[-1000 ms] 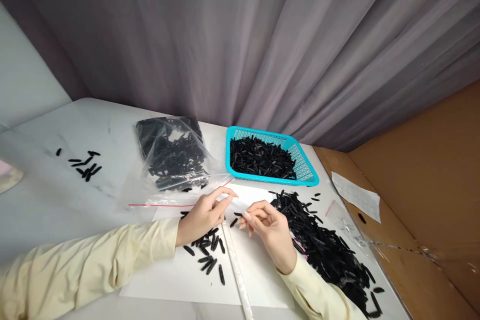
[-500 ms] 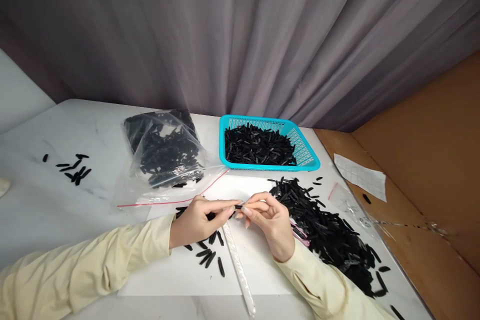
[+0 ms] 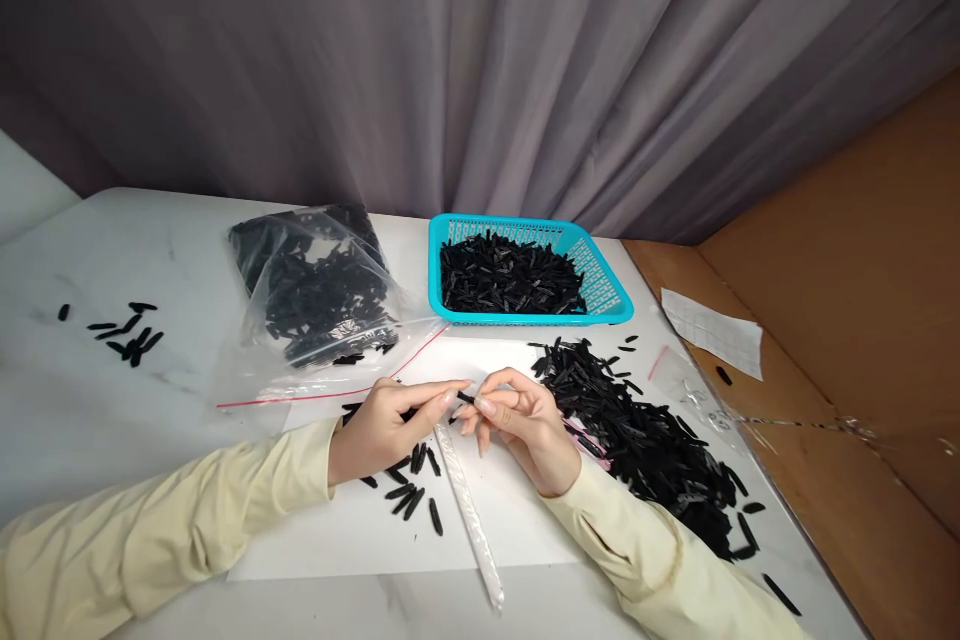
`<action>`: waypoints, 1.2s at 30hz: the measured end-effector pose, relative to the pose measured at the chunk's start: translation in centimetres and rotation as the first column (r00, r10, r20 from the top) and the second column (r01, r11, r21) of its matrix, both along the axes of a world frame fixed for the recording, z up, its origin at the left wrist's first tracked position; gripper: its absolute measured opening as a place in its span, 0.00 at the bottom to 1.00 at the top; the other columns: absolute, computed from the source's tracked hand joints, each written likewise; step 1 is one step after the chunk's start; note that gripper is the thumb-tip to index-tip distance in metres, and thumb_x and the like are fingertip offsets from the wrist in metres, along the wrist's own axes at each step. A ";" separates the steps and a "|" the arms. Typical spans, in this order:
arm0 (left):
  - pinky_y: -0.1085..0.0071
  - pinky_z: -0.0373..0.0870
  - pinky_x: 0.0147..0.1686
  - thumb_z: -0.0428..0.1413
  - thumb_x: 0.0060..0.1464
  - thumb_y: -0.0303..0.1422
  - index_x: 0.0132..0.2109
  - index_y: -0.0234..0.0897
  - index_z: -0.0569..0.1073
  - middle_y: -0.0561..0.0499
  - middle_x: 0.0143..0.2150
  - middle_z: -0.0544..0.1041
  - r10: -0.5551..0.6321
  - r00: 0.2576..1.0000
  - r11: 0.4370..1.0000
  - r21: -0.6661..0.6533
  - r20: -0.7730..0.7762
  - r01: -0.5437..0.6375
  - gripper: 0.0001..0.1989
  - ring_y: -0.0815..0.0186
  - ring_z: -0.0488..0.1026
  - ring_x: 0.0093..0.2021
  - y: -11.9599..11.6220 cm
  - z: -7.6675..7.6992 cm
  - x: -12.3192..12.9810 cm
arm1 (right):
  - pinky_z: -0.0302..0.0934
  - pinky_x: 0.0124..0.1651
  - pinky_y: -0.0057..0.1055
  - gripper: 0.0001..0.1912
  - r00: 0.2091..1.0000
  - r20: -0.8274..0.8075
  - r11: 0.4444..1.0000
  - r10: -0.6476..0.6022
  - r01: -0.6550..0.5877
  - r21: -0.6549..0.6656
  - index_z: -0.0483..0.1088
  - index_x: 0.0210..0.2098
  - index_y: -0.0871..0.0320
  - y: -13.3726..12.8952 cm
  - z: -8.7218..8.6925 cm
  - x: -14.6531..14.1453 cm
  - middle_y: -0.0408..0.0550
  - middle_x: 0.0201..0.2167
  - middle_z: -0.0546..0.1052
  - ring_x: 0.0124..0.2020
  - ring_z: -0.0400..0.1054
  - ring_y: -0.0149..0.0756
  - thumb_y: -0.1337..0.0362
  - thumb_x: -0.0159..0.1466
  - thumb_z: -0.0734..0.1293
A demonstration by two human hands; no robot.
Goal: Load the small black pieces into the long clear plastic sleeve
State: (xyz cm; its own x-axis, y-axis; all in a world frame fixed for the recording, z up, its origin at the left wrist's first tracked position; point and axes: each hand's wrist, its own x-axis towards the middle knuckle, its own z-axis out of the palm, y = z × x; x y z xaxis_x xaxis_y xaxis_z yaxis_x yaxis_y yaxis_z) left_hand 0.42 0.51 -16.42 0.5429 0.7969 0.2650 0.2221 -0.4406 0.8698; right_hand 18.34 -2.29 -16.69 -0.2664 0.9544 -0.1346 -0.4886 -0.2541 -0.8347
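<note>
Between my two hands is one small, narrow black strip (image 3: 466, 397), held above a white sheet (image 3: 525, 530). My right hand (image 3: 529, 425) pinches one end of it between thumb and fingertips. At its other end, the thumb and forefinger of my left hand (image 3: 394, 428) close on it. Fingers partly cover the strip, so its exact kind does not show. Loose black strips (image 3: 405, 500) lie on the sheet below and beside my left hand. A long white wrapped stick (image 3: 472, 520) rests on the sheet under the hands.
A blue basket (image 3: 531, 318) full of black strips stands at the back. Left of it lies a clear zip bag (image 3: 322, 295) of similar strips. A large pile of strips (image 3: 652, 440) spreads at right, near a paper slip (image 3: 712, 330). Several strips (image 3: 133, 345) lie far left.
The strip has tilted, and more of it shows between my fingertips. My right hand's fingers have spread a little. The whole view has shifted slightly.
</note>
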 end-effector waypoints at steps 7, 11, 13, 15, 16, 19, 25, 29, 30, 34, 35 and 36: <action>0.78 0.53 0.13 0.47 0.59 0.28 0.45 0.24 0.76 0.60 0.13 0.57 0.013 1.000 0.986 0.167 0.017 -0.016 0.16 0.75 0.50 0.14 -0.1 0.2 0.0 | 0.62 0.22 0.24 0.09 0.999 -0.048 0.998 0.018 -0.021 -0.066 0.68 0.30 0.59 0.2 0.3 0.0 0.46 0.23 0.79 0.22 0.70 0.30 0.64 0.53 0.73; 0.79 0.55 0.14 0.48 0.59 0.27 0.47 0.29 0.75 0.58 0.14 0.64 0.003 0.999 0.949 0.314 0.049 -0.018 0.14 0.76 0.52 0.13 -0.2 0.0 0.0 | 0.63 0.26 0.25 0.09 0.998 -0.049 0.997 0.028 -0.031 -0.064 0.69 0.29 0.60 0.2 0.4 0.0 0.47 0.24 0.79 0.22 0.70 0.29 0.64 0.53 0.72; 0.80 0.56 0.14 0.48 0.59 0.27 0.47 0.30 0.75 0.58 0.14 0.66 0.004 0.998 0.936 0.350 0.062 -0.026 0.14 0.77 0.53 0.13 -0.2 0.0 0.0 | 0.63 0.27 0.25 0.09 0.998 -0.047 0.998 0.034 -0.037 -0.060 0.69 0.29 0.60 0.2 0.4 0.1 0.48 0.24 0.79 0.23 0.71 0.30 0.63 0.53 0.72; 0.80 0.56 0.14 0.48 0.58 0.26 0.47 0.29 0.75 0.57 0.15 0.67 0.010 0.998 0.932 0.362 0.064 -0.033 0.14 0.77 0.54 0.13 -0.2 -0.1 0.0 | 0.63 0.28 0.25 0.09 0.997 -0.058 0.997 0.045 -0.048 -0.052 0.70 0.29 0.61 0.1 0.4 0.1 0.48 0.25 0.80 0.23 0.71 0.29 0.64 0.54 0.72; 0.79 0.56 0.14 0.48 0.58 0.26 0.47 0.29 0.75 0.57 0.15 0.68 0.014 0.998 0.932 0.362 0.062 -0.035 0.14 0.77 0.54 0.13 -0.2 -0.1 0.0 | 0.63 0.28 0.25 0.08 0.997 -0.064 0.997 0.051 -0.054 -0.047 0.70 0.29 0.61 0.1 0.5 0.0 0.49 0.25 0.80 0.24 0.71 0.29 0.64 0.54 0.72; 0.79 0.55 0.14 0.49 0.58 0.26 0.47 0.28 0.75 0.56 0.16 0.69 0.024 0.998 0.934 0.354 0.055 -0.042 0.14 0.77 0.54 0.13 -0.3 -0.1 0.0 | 0.63 0.29 0.25 0.07 0.995 -0.079 0.998 0.057 -0.060 -0.033 0.70 0.30 0.60 0.1 0.5 0.0 0.48 0.26 0.80 0.25 0.72 0.30 0.64 0.55 0.71; 0.79 0.55 0.15 0.48 0.57 0.25 0.48 0.28 0.74 0.58 0.15 0.65 0.019 0.999 0.934 0.357 0.041 -0.032 0.14 0.77 0.53 0.14 -0.3 -0.2 -0.1 | 0.62 0.29 0.27 0.07 0.995 -0.084 0.997 0.060 -0.063 -0.035 0.71 0.30 0.60 0.1 0.5 -0.2 0.47 0.24 0.79 0.25 0.73 0.32 0.63 0.55 0.71; 0.79 0.55 0.15 0.48 0.57 0.26 0.47 0.30 0.74 0.59 0.15 0.65 0.025 0.998 0.931 0.362 0.055 -0.044 0.14 0.77 0.53 0.14 -0.3 -0.1 0.0 | 0.62 0.28 0.28 0.08 0.996 -0.073 0.997 0.059 -0.063 -0.050 0.71 0.30 0.60 0.1 0.5 -0.2 0.47 0.24 0.79 0.25 0.72 0.33 0.62 0.54 0.72; 0.80 0.55 0.15 0.48 0.57 0.26 0.47 0.31 0.74 0.59 0.15 0.66 0.024 0.998 0.932 0.361 0.057 -0.043 0.14 0.77 0.53 0.14 -0.3 -0.1 0.0 | 0.62 0.28 0.28 0.08 0.996 -0.073 0.997 0.058 -0.062 -0.050 0.71 0.30 0.60 0.1 0.4 -0.2 0.47 0.24 0.79 0.25 0.72 0.33 0.62 0.54 0.72; 0.79 0.53 0.14 0.48 0.57 0.26 0.47 0.29 0.74 0.59 0.14 0.64 0.021 0.999 0.936 0.351 0.048 -0.036 0.14 0.77 0.51 0.13 -0.3 -0.1 0.1 | 0.62 0.28 0.27 0.08 0.996 -0.069 0.996 0.061 -0.065 -0.054 0.71 0.30 0.59 0.1 0.4 -0.1 0.46 0.24 0.79 0.25 0.72 0.32 0.62 0.54 0.72; 0.79 0.53 0.14 0.48 0.58 0.27 0.47 0.29 0.74 0.59 0.14 0.64 0.024 0.999 0.938 0.345 0.041 -0.037 0.14 0.77 0.51 0.13 -0.3 0.0 0.1 | 0.62 0.28 0.28 0.08 0.996 -0.063 0.996 0.059 -0.063 -0.059 0.71 0.30 0.59 0.1 0.4 -0.1 0.46 0.24 0.79 0.25 0.72 0.32 0.62 0.54 0.72; 0.79 0.54 0.14 0.48 0.58 0.27 0.47 0.29 0.75 0.59 0.14 0.64 0.028 0.999 0.941 0.337 0.032 -0.037 0.14 0.77 0.51 0.13 -0.2 0.0 0.1 | 0.63 0.29 0.28 0.08 0.997 -0.057 0.996 0.057 -0.060 -0.065 0.71 0.30 0.59 0.1 0.3 -0.1 0.46 0.24 0.79 0.25 0.72 0.32 0.62 0.54 0.72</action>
